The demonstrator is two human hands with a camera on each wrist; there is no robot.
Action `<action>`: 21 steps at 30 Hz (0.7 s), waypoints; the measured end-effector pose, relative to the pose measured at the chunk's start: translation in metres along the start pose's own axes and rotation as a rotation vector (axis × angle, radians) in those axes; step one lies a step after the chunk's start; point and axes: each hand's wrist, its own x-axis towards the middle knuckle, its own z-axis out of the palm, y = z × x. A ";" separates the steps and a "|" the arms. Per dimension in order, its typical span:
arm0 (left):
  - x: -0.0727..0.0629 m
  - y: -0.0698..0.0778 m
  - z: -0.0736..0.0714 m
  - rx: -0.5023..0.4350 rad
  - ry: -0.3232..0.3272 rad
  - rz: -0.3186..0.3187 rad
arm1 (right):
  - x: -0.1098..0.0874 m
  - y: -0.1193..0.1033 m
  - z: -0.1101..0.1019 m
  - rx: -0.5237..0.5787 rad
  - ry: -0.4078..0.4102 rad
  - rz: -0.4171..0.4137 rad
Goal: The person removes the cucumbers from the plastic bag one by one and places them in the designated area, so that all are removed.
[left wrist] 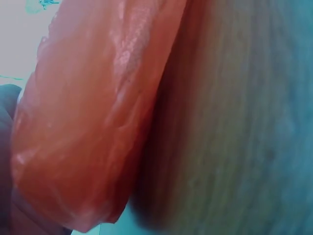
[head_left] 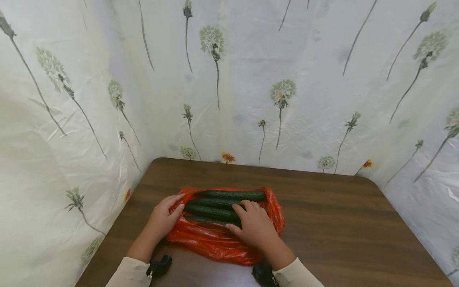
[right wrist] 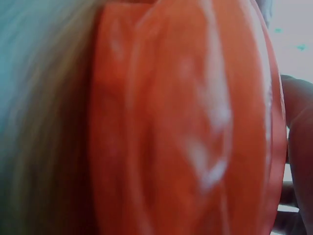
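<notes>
Your left grip (head_left: 164, 218) is lying spread at the left end of the red bag (head_left: 208, 239), thumb standing apart from the fingers, thumb tip pointing in toward the cucumbers (head_left: 211, 214). Your right grip (head_left: 254, 224) is also sitting spread, fingers slightly bent and resting over the right half of the cucumbers, thumb reaching toward the bag's near rim. Cucumbers are lying side by side in the bag, running left to right, dark green, showing through the open top. Bag is bunching around them and crumpling at the right end and along the near side. It's resting on the brown wood-grain surface (head_left: 340, 227), near your side. Both wrist views are mostly showing bag plastic, with blurred wood grain beside it. Your cream sleeves (head_left: 130, 273) are entering from the bottom, a black device (head_left: 161, 265) showing at each wrist. Beyond the surface, a pale dandelion-print sheet (head_left: 244, 79) is hanging.
</notes>
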 end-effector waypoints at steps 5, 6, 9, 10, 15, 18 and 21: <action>0.001 -0.001 0.001 -0.029 0.002 -0.007 | 0.000 -0.004 -0.001 0.042 -0.003 -0.009; 0.001 -0.002 0.001 -0.034 0.004 -0.010 | 0.000 -0.004 -0.001 0.041 -0.003 -0.015; -0.002 -0.003 0.000 -0.050 0.006 -0.024 | 0.001 -0.007 0.000 0.028 -0.013 -0.033; -0.002 -0.003 0.000 -0.053 0.005 -0.026 | 0.001 -0.008 0.000 0.022 -0.016 -0.038; -0.003 -0.002 -0.002 -0.071 0.014 -0.017 | 0.003 -0.011 0.003 -0.030 -0.029 -0.057; -0.002 0.000 -0.002 -0.083 0.020 -0.013 | 0.004 -0.014 0.003 -0.046 -0.027 -0.064; -0.001 0.001 -0.002 -0.096 0.012 -0.021 | 0.004 -0.016 0.003 -0.048 -0.027 -0.078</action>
